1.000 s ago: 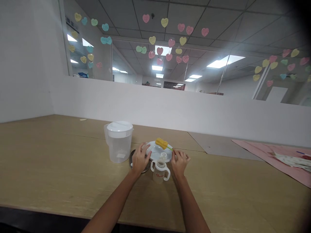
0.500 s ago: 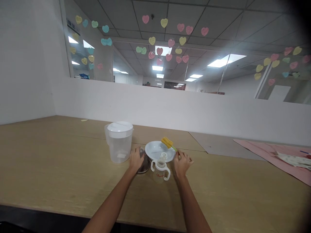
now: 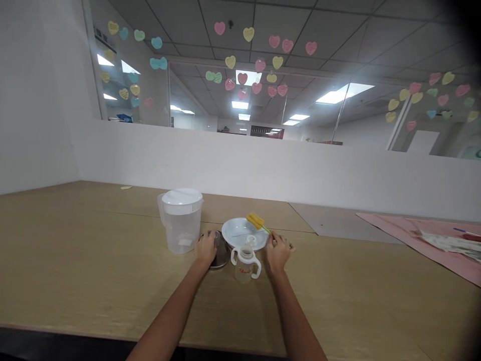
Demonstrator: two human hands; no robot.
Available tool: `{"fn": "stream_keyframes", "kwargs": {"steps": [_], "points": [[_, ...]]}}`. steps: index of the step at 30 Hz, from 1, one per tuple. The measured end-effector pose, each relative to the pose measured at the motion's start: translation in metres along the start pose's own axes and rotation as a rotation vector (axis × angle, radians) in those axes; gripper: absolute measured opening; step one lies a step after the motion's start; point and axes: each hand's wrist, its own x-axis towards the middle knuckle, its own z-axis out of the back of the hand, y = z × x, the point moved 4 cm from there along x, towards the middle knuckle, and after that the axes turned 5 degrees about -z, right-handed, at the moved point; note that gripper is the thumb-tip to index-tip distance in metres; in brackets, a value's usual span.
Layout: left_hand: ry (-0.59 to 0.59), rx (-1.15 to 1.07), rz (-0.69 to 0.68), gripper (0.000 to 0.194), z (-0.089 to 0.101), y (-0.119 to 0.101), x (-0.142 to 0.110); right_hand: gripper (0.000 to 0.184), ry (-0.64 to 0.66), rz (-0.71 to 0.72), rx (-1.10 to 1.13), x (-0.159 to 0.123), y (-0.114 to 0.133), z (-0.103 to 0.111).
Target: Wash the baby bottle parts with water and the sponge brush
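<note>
My right hand (image 3: 278,250) is closed around the green stem of a bottle brush (image 3: 256,220), whose yellow sponge head points up and left over a white bowl (image 3: 230,236). A clear baby bottle (image 3: 245,266) with two white handles stands upright, its top uncovered, in front of the bowl. Near the bowl's front rim lies a clear and white piece, perhaps the nipple (image 3: 251,240). My left hand (image 3: 206,249) is curled over the left part of a dark round metal dish (image 3: 221,255). What its fingers grip there is hidden.
A translucent pitcher (image 3: 183,225) with a white lid stands just left of my left hand. On the right, a pink cloth (image 3: 394,233) carries a pale patterned cloth (image 3: 447,243). A white wall and window rise behind the table.
My left hand moved from the bowl's left rim down and left onto the metal dish. The brush moved slightly right, away from the bowl's middle, with my right hand still holding it.
</note>
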Motion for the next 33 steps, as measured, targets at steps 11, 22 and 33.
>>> {"fn": "stream_keyframes", "kwargs": {"steps": [11, 22, 33], "points": [[-0.169, -0.340, -0.363, 0.037, 0.029, -0.047, 0.021, 0.033, 0.012, -0.043, 0.004, 0.002, -0.001, -0.001], [0.476, -0.270, -0.453, 0.025, -0.018, -0.088, 0.055, 0.035, 0.133, -0.117, -0.028, 0.004, 0.002, 0.001], [0.505, -0.261, -0.485, 0.031, -0.016, -0.096, 0.050, 0.039, 0.198, -0.187, -0.020, 0.001, -0.002, -0.001]]}}
